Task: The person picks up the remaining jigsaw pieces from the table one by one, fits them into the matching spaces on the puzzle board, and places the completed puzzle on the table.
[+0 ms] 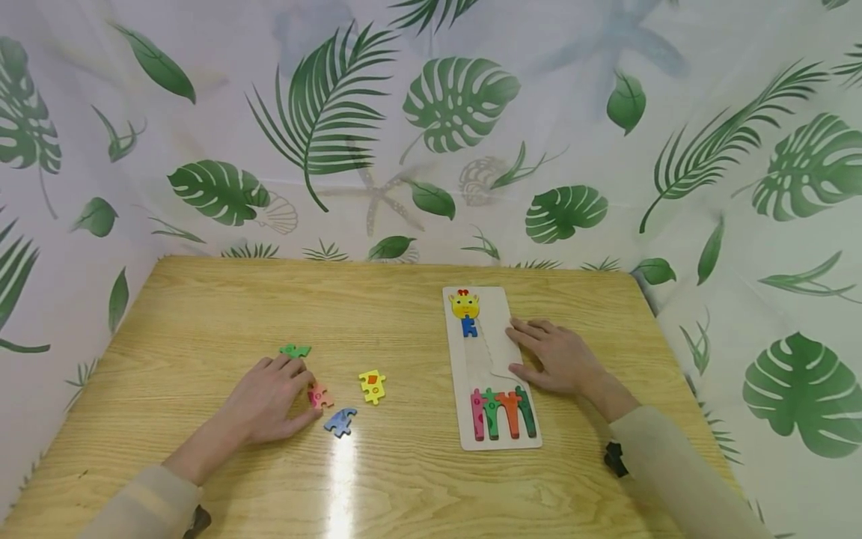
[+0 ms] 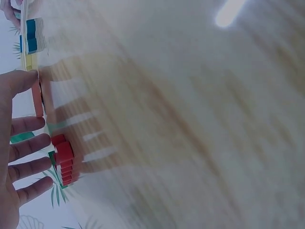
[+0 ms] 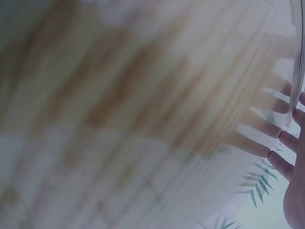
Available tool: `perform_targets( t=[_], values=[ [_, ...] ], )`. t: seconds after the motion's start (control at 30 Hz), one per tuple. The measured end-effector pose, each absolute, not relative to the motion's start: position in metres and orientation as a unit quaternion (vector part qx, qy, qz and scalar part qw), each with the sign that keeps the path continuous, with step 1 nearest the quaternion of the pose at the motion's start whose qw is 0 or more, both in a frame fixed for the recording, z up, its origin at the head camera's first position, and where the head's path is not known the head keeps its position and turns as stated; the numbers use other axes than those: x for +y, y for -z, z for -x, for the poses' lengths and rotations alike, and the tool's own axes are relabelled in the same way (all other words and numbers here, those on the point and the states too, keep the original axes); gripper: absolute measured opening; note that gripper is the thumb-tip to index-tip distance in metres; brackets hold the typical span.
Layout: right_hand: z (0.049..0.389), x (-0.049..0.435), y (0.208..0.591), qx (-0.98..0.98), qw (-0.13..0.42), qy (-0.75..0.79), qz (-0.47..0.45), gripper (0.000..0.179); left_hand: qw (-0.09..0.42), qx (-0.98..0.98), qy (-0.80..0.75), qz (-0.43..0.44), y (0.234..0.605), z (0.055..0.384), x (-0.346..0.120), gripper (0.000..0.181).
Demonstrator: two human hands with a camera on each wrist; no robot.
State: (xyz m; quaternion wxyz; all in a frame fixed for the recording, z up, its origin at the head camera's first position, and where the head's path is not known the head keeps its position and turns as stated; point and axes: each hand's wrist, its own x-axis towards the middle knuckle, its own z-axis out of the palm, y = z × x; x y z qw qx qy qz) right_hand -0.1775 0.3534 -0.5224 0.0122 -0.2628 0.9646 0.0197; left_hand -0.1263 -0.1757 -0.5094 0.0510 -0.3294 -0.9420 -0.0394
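Note:
My left hand (image 1: 272, 400) is low over the table with its fingers spread around a pink jigsaw piece (image 1: 321, 396). Thumb and index finger lie at opposite sides of that piece; whether they touch it I cannot tell. Just past the fingertips is a green piece (image 1: 295, 350), partly hidden. A blue-grey piece (image 1: 340, 422) and a yellow piece (image 1: 373, 386) lie to the right. My right hand (image 1: 559, 358) rests at the right edge of a pale giraffe puzzle board (image 1: 481, 363), its fingertips on the rim. The board holds a yellow giraffe head (image 1: 465, 305), a blue piece (image 1: 469, 326) and several leg pieces (image 1: 494, 415).
The wooden table (image 1: 390, 314) reaches back to a leaf-printed cloth (image 1: 431, 187), which also hangs at both sides. Red blocky parts (image 2: 66, 160) show beyond the fingers in the left wrist view. Light glares off the table's front (image 1: 341, 479).

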Motion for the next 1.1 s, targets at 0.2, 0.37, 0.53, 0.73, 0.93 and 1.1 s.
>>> perform_targets(
  t=[0.2, 0.37, 0.53, 0.73, 0.93, 1.1],
  values=[
    [0.176, 0.353, 0.521, 0.964, 0.015, -0.022, 0.264, 0.076, 0.049, -0.944, 0.036, 0.325, 0.509, 0.127, -0.175, 0.045],
    [0.175, 0.353, 0.520, 0.965, 0.021, -0.021, 0.262, 0.076, 0.060, -0.942, 0.032, 0.328, 0.509, 0.130, -0.174, 0.044],
    [0.176, 0.353, 0.521, 0.965, 0.022, -0.017, 0.261, 0.076, 0.065, -0.941, 0.027, 0.332, 0.507, 0.134, -0.170, 0.047],
    [0.178, 0.355, 0.522, 0.964, 0.021, -0.025, 0.264, 0.077, 0.077, -0.936, 0.022, 0.343, 0.502, 0.142, -0.163, 0.046],
    [0.181, 0.356, 0.524, 0.964, 0.028, -0.025, 0.262, 0.077, 0.074, -0.932, 0.020, 0.354, 0.496, 0.151, -0.151, 0.046],
    [0.180, 0.355, 0.523, 0.964, 0.033, -0.023, 0.263, 0.077, 0.056, -0.932, 0.025, 0.357, 0.492, 0.155, -0.140, 0.048]
  ],
)
